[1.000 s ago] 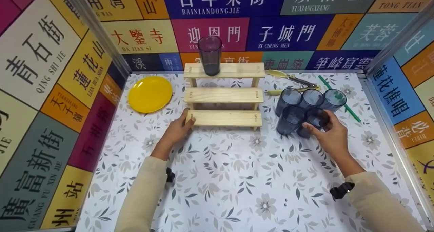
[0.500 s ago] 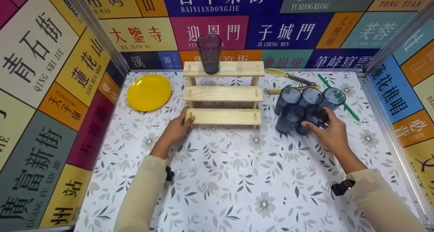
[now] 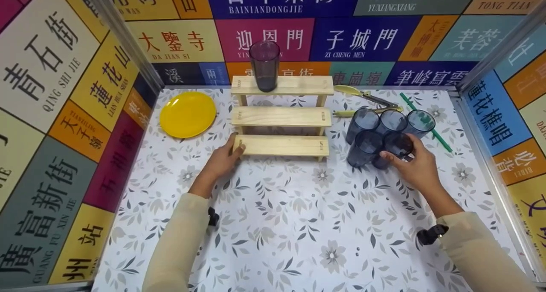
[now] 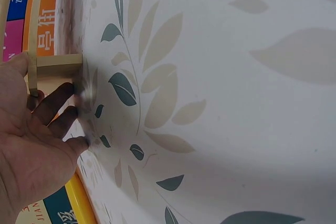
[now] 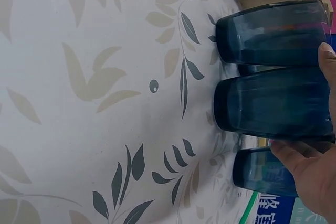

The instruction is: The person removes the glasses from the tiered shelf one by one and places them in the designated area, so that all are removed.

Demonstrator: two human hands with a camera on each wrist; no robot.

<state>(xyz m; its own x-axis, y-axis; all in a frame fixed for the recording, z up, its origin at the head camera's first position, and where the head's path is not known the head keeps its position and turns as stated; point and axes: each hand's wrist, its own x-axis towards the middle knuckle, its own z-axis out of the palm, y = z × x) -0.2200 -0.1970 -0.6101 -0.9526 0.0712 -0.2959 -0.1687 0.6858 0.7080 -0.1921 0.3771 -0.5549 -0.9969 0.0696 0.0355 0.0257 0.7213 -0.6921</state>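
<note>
A three-step wooden stand point(image 3: 281, 116) is at the back middle, and one dark tinted glass point(image 3: 265, 65) stands upright on its top step. My left hand point(image 3: 219, 160) grips the left end of the lowest step, thumb on top; the left wrist view shows the fingers point(image 4: 55, 103) at the stand's edge. To the right, several blue-tinted glasses point(image 3: 366, 147) stand bunched together. With thumb and fingers my right hand point(image 3: 416, 164) grips the front right glass point(image 3: 396, 144) of the bunch near its rim. In the right wrist view that glass point(image 5: 273, 103) stands beside its neighbours.
A yellow plate point(image 3: 187, 115) lies left of the stand. Tongs point(image 3: 375, 100) with yellowish ends and a green straw-like stick point(image 3: 441, 140) lie behind and beside the glasses. Walls with printed signs point(image 3: 264, 42) enclose the patterned table point(image 3: 273, 232) at the back and sides.
The view has shifted very slightly. Both hands keep their places on the stand and the glass.
</note>
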